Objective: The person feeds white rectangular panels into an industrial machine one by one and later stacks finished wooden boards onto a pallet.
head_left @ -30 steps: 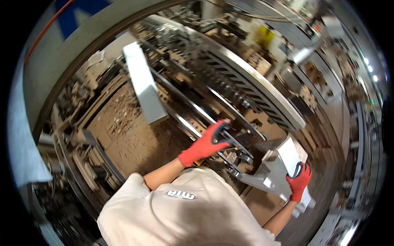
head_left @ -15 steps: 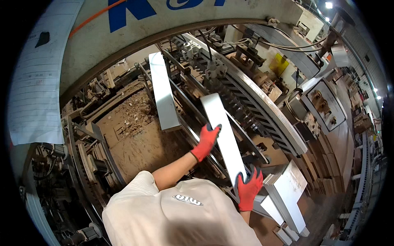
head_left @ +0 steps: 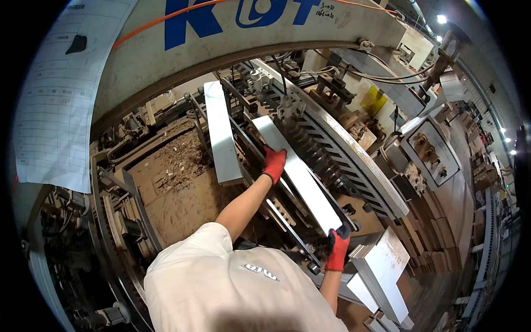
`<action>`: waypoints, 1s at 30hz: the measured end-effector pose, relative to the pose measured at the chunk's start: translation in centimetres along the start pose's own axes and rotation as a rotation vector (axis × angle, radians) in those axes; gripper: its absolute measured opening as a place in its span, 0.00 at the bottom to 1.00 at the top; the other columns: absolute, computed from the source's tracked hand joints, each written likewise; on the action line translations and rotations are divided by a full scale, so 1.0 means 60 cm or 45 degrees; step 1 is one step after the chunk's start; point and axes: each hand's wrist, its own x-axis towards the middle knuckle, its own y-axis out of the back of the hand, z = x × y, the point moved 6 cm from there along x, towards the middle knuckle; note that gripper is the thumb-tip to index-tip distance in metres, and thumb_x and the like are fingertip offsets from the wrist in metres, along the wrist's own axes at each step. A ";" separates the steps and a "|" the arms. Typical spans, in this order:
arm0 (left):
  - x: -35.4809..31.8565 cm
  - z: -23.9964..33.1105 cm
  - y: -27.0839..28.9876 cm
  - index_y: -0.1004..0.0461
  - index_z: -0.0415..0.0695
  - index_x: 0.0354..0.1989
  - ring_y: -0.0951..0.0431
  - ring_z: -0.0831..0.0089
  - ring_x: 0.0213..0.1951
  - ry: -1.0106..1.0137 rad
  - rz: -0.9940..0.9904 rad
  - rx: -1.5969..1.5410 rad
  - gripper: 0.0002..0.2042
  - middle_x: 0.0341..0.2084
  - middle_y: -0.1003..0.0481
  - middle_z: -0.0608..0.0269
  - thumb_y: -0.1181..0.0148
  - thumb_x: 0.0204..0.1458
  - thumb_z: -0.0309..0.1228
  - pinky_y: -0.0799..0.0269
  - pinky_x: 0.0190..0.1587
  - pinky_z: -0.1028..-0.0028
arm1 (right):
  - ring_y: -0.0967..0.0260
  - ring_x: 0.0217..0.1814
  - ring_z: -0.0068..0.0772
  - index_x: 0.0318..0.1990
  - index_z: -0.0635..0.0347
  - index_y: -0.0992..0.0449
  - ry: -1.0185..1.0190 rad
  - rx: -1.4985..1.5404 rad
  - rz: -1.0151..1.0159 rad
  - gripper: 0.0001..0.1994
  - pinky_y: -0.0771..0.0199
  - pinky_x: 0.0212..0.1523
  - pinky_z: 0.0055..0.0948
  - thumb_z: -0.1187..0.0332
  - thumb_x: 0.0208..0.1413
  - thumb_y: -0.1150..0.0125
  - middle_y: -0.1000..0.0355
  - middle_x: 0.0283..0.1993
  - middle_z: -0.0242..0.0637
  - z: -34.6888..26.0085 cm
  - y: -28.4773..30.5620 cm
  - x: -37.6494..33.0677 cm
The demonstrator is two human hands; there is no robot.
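My left hand [head_left: 274,163] and right hand [head_left: 337,249], earlier beside white stack [head_left: 381,265], now carry long white board [head_left: 298,174] onto machine rails [head_left: 332,160], near other board [head_left: 221,133].

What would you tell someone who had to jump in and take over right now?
Left hand, in a red glove: on the left edge of the long white stack of flat sheets, near its far end.
Right hand, also gloved: gripping the stack's near end.
The stack lies slanted along the machine's feed rails, held at both ends.
A second white stack already sits on the rails to the left.
More white stacks wait at lower right.
Done: one stack in place. Left: settle this one; whether it is fully seated cannot be told.
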 end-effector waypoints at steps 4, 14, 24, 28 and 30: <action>-0.021 -0.015 -0.099 0.57 0.29 0.67 0.28 0.49 0.54 -0.091 -0.287 0.252 0.44 0.52 0.30 0.36 0.40 0.43 0.32 0.32 0.55 0.62 | 0.33 0.27 0.21 0.43 0.60 0.30 0.066 0.098 0.120 0.14 0.31 0.29 0.21 0.78 0.48 0.36 0.29 0.31 0.29 0.052 -0.019 0.127; -0.002 -0.080 -0.167 0.56 0.53 0.72 0.47 0.42 0.66 -0.118 -0.516 0.498 0.55 0.65 0.49 0.33 0.28 0.32 0.45 0.43 0.65 0.58 | 0.41 0.15 0.23 0.31 0.56 0.27 -0.292 0.043 0.345 0.03 0.39 0.17 0.25 0.68 0.53 0.44 0.35 0.21 0.26 0.105 -0.030 0.233; 0.062 -0.114 -0.158 0.60 0.61 0.72 0.48 0.34 0.64 0.025 -0.551 0.450 0.59 0.63 0.53 0.26 0.25 0.30 0.48 0.44 0.64 0.53 | 0.41 0.13 0.22 0.30 0.54 0.27 -0.384 0.008 0.191 0.02 0.41 0.16 0.23 0.69 0.53 0.42 0.36 0.19 0.25 0.055 -0.097 0.230; 0.030 -0.095 -0.145 0.62 0.57 0.72 0.51 0.35 0.66 -0.252 -0.561 0.634 0.62 0.64 0.56 0.25 0.25 0.28 0.51 0.44 0.65 0.53 | 0.46 0.12 0.18 0.27 0.54 0.29 -0.348 0.162 0.313 0.04 0.48 0.15 0.22 0.71 0.52 0.43 0.40 0.16 0.22 0.065 -0.100 0.214; 0.012 -0.086 -0.142 0.58 0.52 0.72 0.51 0.38 0.67 -0.320 -0.452 0.710 0.61 0.65 0.55 0.28 0.25 0.27 0.52 0.45 0.65 0.53 | 0.49 0.12 0.17 0.24 0.53 0.30 -0.260 0.350 0.411 0.06 0.51 0.15 0.21 0.71 0.52 0.43 0.41 0.15 0.21 0.071 -0.097 0.215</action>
